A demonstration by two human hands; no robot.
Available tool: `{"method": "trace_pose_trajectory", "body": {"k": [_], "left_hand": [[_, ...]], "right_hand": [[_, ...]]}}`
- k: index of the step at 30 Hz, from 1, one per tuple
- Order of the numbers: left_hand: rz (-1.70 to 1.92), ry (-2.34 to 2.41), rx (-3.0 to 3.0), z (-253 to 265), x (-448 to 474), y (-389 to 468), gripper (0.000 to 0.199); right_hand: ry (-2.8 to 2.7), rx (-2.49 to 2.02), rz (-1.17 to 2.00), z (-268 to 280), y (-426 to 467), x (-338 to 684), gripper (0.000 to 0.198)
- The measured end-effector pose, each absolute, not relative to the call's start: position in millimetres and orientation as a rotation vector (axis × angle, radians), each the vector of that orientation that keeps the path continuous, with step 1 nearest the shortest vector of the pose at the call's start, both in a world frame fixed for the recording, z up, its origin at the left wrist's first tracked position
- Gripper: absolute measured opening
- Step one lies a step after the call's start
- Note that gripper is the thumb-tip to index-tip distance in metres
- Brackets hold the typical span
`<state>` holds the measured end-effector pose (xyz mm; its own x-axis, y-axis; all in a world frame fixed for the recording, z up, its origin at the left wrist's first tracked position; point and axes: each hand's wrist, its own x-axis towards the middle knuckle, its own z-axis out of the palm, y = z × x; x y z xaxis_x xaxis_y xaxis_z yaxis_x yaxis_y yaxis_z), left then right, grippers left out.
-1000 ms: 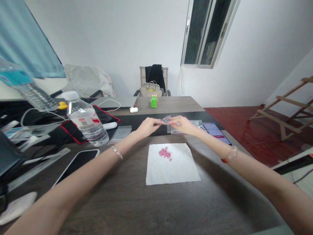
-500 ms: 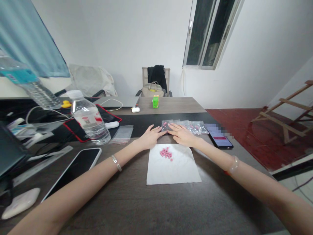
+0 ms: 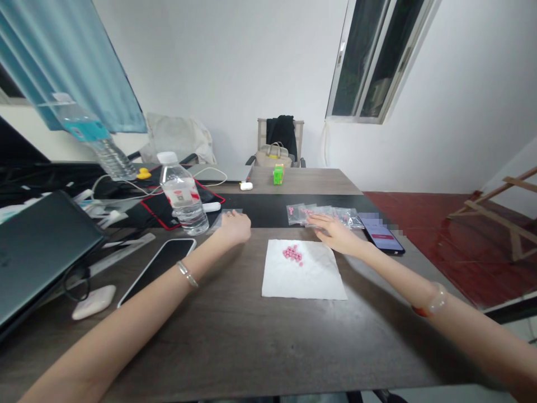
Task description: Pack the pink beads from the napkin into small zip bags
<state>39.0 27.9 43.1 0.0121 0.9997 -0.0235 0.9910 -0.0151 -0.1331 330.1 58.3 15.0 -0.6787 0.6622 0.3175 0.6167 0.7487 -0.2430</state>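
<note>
My left hand (image 3: 235, 227) is over the stack of clear plastic zip bags (image 3: 218, 220) at the left. Its fingers are curled, and what lies under them is hidden. My right hand (image 3: 335, 234) has its fingers stretched out and rests on a row of clear bags (image 3: 296, 213) holding small pink pieces. Below and left of that hand, a white paper sheet (image 3: 304, 282) lies flat with a small heap of pink pieces (image 3: 292, 254) on it, touched by neither hand.
A water bottle (image 3: 183, 196) stands beyond my left forearm, near a phone (image 3: 157, 266), a white mouse (image 3: 94, 302) and a laptop (image 3: 46, 252). Another phone (image 3: 382, 235) lies right of the bags. A green box (image 3: 278, 174) and a white earbud case (image 3: 246, 186) are farther back.
My left hand has moved left from the row of filled bags to the stack of bags, its fingers now curled. My right hand stays at the row; the view has shifted left.
</note>
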Motion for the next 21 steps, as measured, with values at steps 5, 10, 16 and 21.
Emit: {"method": "trace_pose_trajectory", "body": {"k": [5,10,16,21], "left_hand": [[0.175,-2.246,-2.097,51,35,9,0.031],[0.122,-2.226,-2.054,54,42,-3,0.032],[0.034,-2.19,-1.967,66,51,-12,0.034],[-0.094,-2.09,-2.01,76,70,-34,0.034]], "right_hand": [[-2.47,-0.837,0.134,17,31,325,0.038],[-2.322,-0.756,0.151,14,18,320,0.032],[-2.141,-0.768,0.236,8,12,316,0.028],[-2.045,-0.77,0.347,16,-2,310,0.016]]}}
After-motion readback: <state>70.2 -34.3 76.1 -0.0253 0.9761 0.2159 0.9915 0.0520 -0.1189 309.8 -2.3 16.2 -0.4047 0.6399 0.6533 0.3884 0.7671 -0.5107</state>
